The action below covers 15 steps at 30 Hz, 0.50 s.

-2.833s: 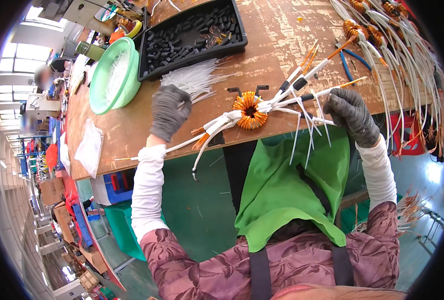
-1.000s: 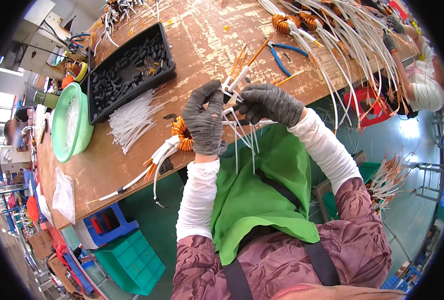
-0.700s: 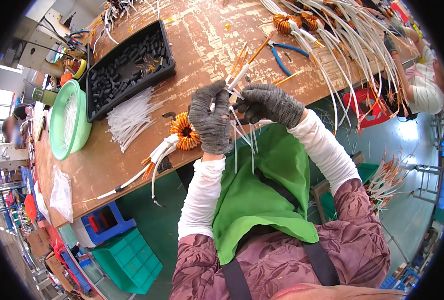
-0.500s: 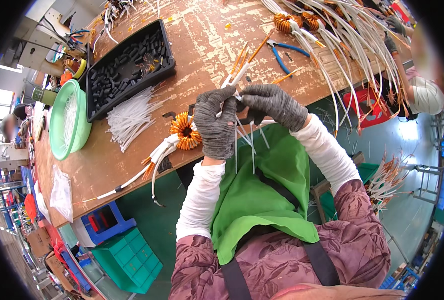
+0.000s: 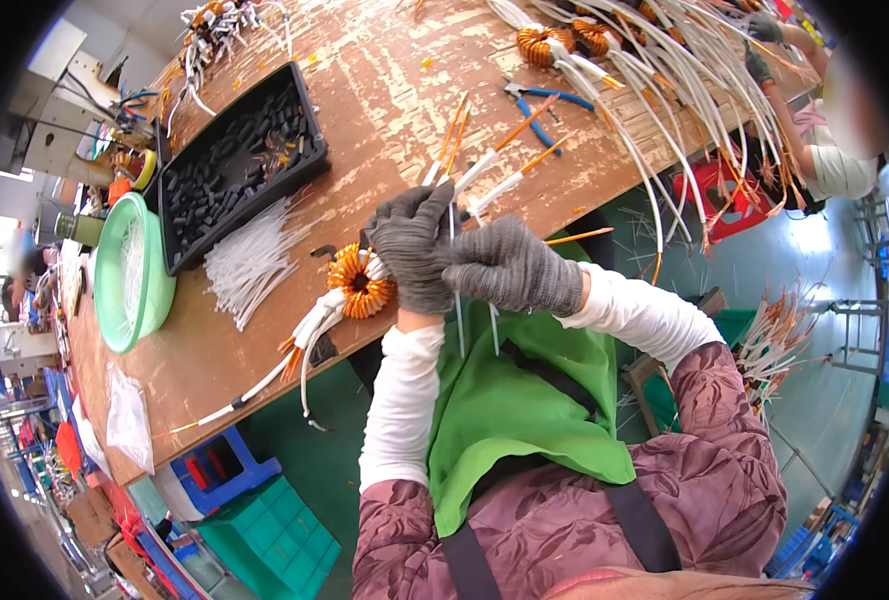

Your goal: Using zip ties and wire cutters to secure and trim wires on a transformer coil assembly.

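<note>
At the near edge of the wooden counter point(image 5: 384, 90), the person is bundling the leads of an orange toroidal coil point(image 5: 361, 282). The left hand point(image 5: 411, 248), in a grey knit glove, is closed around the white sleeved leads point(image 5: 474, 170) just right of the coil, so the coil sits touching the left side of that fist. The right hand point(image 5: 509, 265), also gloved, is curled shut against the left, pinching thin white strands, possibly cable ties, that hang down over the green apron point(image 5: 514, 410). My guess is a tie is being cinched; the next move would call for a steady pull while the left keeps the leads gathered. A loose pile of white cable ties point(image 5: 249, 262) lies to the left, near a black tray point(image 5: 234, 165) and green basin point(image 5: 129, 272).
</note>
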Available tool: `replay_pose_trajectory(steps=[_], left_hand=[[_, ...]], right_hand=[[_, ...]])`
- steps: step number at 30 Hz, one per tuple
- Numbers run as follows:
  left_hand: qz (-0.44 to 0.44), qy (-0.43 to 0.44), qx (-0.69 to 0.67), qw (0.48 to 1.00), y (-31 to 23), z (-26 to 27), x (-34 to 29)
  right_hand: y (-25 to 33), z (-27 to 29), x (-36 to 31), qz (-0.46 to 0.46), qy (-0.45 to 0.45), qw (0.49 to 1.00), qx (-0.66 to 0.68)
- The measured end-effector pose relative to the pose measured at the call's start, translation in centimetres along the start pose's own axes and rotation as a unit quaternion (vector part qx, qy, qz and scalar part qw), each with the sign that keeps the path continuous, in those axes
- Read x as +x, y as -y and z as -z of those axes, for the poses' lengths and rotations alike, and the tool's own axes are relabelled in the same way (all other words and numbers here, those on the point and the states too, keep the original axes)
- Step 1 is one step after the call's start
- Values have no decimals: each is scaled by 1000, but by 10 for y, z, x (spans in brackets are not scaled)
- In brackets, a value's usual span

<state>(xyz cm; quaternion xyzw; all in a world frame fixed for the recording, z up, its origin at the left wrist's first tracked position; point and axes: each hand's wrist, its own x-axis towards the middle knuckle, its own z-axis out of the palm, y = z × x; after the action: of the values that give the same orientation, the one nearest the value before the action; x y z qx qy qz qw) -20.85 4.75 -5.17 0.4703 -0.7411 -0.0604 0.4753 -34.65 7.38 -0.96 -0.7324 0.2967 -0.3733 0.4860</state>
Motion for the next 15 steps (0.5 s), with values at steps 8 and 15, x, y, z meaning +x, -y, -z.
replay_pose_trajectory(steps=[8, 15], left_hand=[[122, 31, -91, 988, 8, 75, -12], [-54, 139, 166, 975, 3, 93, -48]], right_hand=[[-68, 174, 36, -120, -148, 933, -305], [-96, 176, 34, -268, -36, 780, -564]])
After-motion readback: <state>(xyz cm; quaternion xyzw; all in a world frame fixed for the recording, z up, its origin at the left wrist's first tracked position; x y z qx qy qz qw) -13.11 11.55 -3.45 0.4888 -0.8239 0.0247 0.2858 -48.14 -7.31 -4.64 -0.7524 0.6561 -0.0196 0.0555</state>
